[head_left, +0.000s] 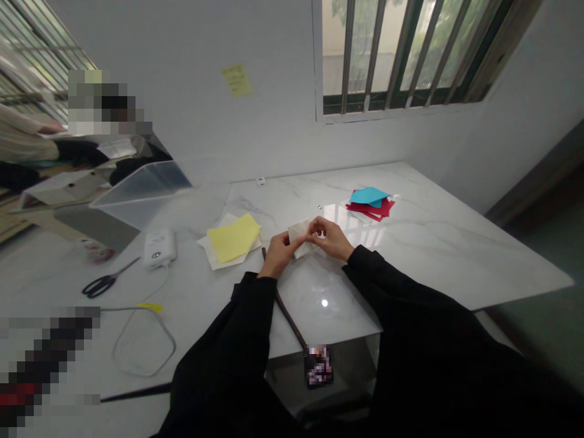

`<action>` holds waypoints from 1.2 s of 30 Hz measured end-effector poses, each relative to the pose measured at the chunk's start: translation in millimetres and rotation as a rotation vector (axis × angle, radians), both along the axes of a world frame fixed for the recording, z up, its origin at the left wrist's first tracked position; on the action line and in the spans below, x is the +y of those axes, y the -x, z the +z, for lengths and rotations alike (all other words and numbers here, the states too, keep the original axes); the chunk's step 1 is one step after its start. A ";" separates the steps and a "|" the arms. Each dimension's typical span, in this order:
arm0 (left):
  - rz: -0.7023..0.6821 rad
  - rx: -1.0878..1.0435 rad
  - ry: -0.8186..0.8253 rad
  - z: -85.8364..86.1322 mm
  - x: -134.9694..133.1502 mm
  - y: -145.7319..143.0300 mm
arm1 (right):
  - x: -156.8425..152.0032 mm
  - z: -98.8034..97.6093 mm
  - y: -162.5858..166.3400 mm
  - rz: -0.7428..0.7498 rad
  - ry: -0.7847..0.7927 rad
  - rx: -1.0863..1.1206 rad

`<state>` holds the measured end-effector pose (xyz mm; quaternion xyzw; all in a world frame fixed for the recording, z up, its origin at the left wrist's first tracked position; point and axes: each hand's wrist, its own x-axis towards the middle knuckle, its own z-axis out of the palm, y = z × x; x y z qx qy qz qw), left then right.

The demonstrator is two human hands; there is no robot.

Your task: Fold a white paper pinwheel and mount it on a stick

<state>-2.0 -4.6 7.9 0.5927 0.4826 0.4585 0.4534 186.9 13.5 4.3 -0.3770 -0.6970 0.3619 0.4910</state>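
Both my hands meet over the middle of the white marble table (pixel 438 243), each pinching a folded piece of white paper (pixel 298 233). My left hand (pixel 279 254) grips the paper's lower left part with closed fingers. My right hand (pixel 329 237) pinches its upper right edge with thumb and fingertips. The paper is held just above the tabletop. Both arms wear black sleeves.
Yellow sheets on white paper (pixel 233 238) lie left of my hands. A stack of blue and red paper (pixel 370 202) sits behind right. Scissors (pixel 104 282), a white device with a cable (pixel 159 248), a clear plastic box (pixel 141 193) and a dark thin stick (pixel 288 315) are nearby. Another person sits far left.
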 end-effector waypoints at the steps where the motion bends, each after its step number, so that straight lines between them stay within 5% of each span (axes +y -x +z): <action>1: 0.003 0.000 0.000 -0.1 0.1 0.0 | 0.8 -1.5 0.5 0.000 0.017 0.011; 17: 0.038 -0.035 0.036 1.6 -0.2 -1.9 | 4.3 -14.1 5.2 -0.091 0.101 0.115; 36: 0.017 -0.065 0.035 -5.5 4.7 0.9 | 6.5 -20.7 10.4 0.064 0.221 0.301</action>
